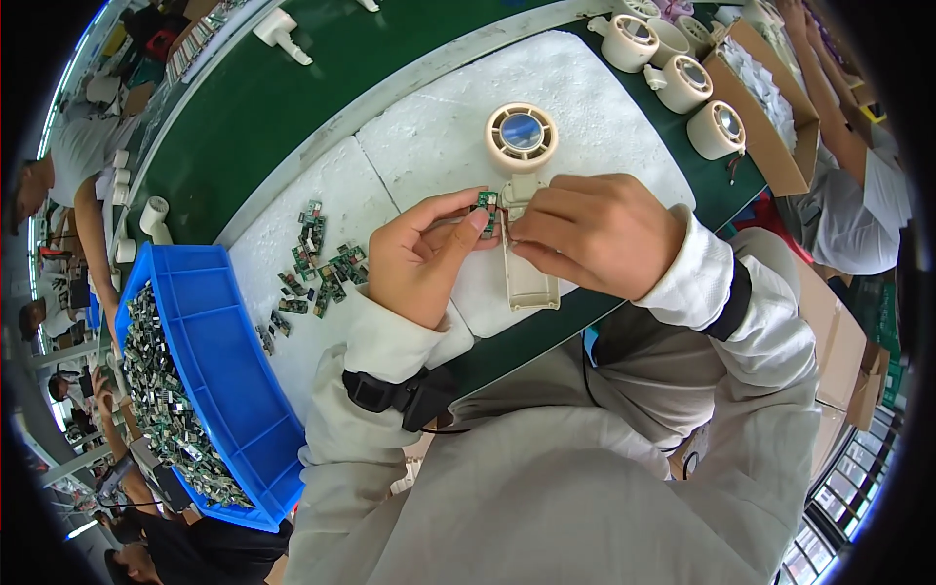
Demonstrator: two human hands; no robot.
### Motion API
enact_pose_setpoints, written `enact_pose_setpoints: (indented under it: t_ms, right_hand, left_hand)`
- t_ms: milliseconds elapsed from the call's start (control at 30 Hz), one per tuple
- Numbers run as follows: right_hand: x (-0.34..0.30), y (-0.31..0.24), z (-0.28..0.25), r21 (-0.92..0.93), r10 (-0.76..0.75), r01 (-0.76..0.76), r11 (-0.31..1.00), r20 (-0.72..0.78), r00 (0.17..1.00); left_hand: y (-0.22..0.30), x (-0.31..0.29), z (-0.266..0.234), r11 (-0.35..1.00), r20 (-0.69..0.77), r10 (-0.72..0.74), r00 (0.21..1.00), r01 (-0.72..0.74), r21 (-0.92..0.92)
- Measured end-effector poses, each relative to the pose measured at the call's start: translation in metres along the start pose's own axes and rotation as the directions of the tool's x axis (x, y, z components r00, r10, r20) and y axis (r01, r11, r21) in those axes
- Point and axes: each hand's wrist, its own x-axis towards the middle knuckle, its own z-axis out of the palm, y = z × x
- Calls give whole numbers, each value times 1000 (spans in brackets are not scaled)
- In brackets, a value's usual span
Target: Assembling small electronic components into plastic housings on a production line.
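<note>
left hand pinching board, thumb on fingers, other fingers loosely curled. right hand mostly closed, fingertips bunched beside board; can't tell what it grips. board is by the fan handle, above white foam on green bench.

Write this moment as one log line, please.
left hand: pinches board | right hand: beside board, over handle | fan head: on foam | loose boards: on foam | blue bin: holds more boards

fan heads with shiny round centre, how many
4: one fan head on the white foam, three more fan heads on the green table, upper right; some may be hidden behind.
</note>
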Motion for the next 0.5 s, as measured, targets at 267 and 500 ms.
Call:
enact_pose_setpoints:
  t_ms: [267, 500]
  right_hand:
    - [4, -7, -1, 279, 207, -200, 939, 5, 978]
    - [3, 6, 0, 397, 133, -140, 907, 46, 990]
  left_hand:
    - [-1, 1, 0, 998, 8, 16, 1000, -15, -61]
    - [-2, 1, -1, 997, 13, -5, 1000, 6, -73]
